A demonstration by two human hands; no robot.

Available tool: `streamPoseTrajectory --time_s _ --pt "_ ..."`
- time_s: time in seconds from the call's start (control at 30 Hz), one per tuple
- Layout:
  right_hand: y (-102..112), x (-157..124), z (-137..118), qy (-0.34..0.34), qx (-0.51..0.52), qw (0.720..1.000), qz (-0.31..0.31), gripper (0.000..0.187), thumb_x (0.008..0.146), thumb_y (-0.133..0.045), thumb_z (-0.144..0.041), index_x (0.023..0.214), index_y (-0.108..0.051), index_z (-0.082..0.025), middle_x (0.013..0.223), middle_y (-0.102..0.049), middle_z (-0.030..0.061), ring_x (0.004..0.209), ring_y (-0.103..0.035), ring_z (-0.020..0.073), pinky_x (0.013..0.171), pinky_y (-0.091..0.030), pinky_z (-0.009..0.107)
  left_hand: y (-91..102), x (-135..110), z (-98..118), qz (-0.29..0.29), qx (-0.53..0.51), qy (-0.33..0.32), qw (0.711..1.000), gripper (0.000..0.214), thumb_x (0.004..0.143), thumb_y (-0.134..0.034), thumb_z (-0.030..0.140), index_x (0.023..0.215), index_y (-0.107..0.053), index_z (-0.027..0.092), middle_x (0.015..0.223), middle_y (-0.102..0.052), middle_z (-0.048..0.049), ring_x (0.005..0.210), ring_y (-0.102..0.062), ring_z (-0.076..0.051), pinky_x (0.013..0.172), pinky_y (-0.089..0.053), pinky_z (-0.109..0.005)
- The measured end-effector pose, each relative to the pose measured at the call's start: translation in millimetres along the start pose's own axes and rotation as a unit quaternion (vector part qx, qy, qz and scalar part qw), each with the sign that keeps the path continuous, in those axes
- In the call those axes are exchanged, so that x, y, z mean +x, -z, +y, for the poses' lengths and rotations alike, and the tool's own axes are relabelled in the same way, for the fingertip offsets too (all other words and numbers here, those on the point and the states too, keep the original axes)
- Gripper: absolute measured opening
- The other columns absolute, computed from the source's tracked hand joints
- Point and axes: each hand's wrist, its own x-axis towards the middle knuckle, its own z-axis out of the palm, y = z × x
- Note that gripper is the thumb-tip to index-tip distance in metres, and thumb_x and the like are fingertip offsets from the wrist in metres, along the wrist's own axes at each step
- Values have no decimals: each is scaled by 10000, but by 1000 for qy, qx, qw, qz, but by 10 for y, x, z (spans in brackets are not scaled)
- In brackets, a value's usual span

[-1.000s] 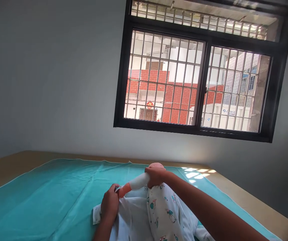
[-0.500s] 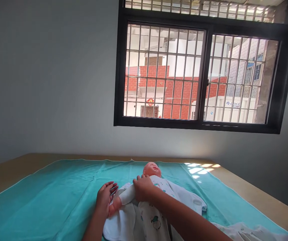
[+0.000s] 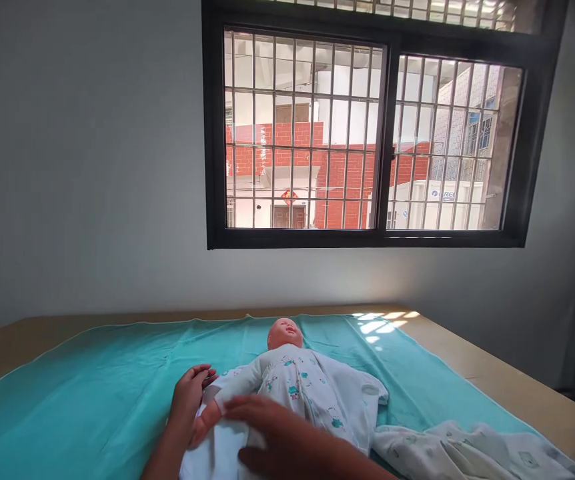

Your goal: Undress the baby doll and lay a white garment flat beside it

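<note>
A baby doll (image 3: 285, 335) lies on its back, its head toward the wall. It wears a white top with green and blue prints (image 3: 302, 383), lying over a white garment spread beneath it. My left hand (image 3: 188, 393) rests beside the doll's forearm (image 3: 206, 421), fingers loosely curved and apart from the thumb side, with no object visible in them. Above the doll's lower body is my right hand (image 3: 267, 423), slightly blurred, fingers stretched toward the doll's wrist and thumb apart. Whether it touches the sleeve I cannot tell. My right forearm hides the doll's legs.
A teal sheet (image 3: 92, 400) covers most of the tan table (image 3: 467, 360). A crumpled white printed garment (image 3: 467, 450) lies at the right front. Behind the table stand a grey wall (image 3: 87, 200) and a barred window with a black frame (image 3: 367, 239).
My right hand has come off the doll's upper sleeve and moved down toward its wrist, uncovering the chest. The doll's sleeve now lies straighter along the arm. The view has shifted right.
</note>
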Motion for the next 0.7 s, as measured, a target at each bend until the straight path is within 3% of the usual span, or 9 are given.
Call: streamPoseTrajectory --time_s 0.1,0.17,0.2,0.23,0.33,0.4,0.5,0.57,0.7 --pt "473 -614 395 -169 4 963 212 378 872 -505 -240 1243 -571 -256 1266 -616 32 1173 -564 207 1041 -420 332 -58 -88 83 17 43 -30 999 111 745 -516 179 811 -606 179 852 -704 -62 848 -690 -218 778 -541 -324" --pt "687 -1003 792 -246 -74 915 311 339 914 -437 -297 1201 -582 -190 1250 -610 88 1175 -546 240 1039 -403 372 -166 -190 217 33 110 -69 991 136 740 -509 204 800 -630 188 911 -698 -68 909 -660 -258 848 -508 -385" --pt "753 -1164 981 -284 -117 893 329 362 921 -423 -311 1210 -578 -158 1250 -603 118 1179 -534 259 1040 -389 392 -254 -270 294 30 161 -108 981 159 748 -502 227 807 -646 193 952 -698 -73 944 -645 -274 885 -487 -409" --pt "791 -1292 1143 -315 -156 881 317 355 920 -432 -327 1173 -599 -142 1214 -616 135 1155 -539 279 1020 -389 405 -367 -377 368 14 221 -159 962 193 765 -491 259 829 -663 198 999 -699 -77 980 -633 -283 919 -468 -419" --pt "797 -1470 1387 -375 -226 858 267 296 932 -437 -349 1026 -647 -162 1063 -662 123 1051 -569 291 913 -410 395 -840 -838 502 -101 373 -315 867 329 845 -416 349 979 -678 201 1088 -700 -79 1033 -626 -258 935 -468 -377" --pt "789 -1468 1376 -388 -251 850 254 274 949 -429 -347 1004 -645 -187 1023 -672 98 1026 -578 278 874 -401 373 -1205 -1177 500 -142 459 -351 804 369 899 -346 320 1031 -671 208 1104 -697 -74 1037 -622 -235 929 -465 -358" --pt "858 -1451 1301 -400 -275 838 249 271 980 -399 -344 980 -642 -223 1014 -679 61 1019 -583 244 865 -382 340 -1689 -1497 443 -196 617 -350 678 363 919 -351 270 1074 -670 192 1152 -682 -89 1077 -606 -236 954 -446 -362" --pt "941 -1486 1298 -420 -286 823 252 304 998 -360 -320 946 -642 -222 1017 -677 62 1030 -581 238 860 -375 332 -1934 -1522 423 -232 686 -333 604 331 900 -436 296 1086 -674 162 1163 -676 -115 1096 -602 -267 960 -445 -386" --pt "1064 -1613 1395 -478 -280 792 257 286 983 -387 -289 966 -642 -160 1052 -659 128 1017 -602 281 777 -396 338 -2280 -1322 443 -282 736 -285 546 308 779 -587 216 1058 -688 135 1156 -679 -148 1039 -644 -308 861 -502 -399"
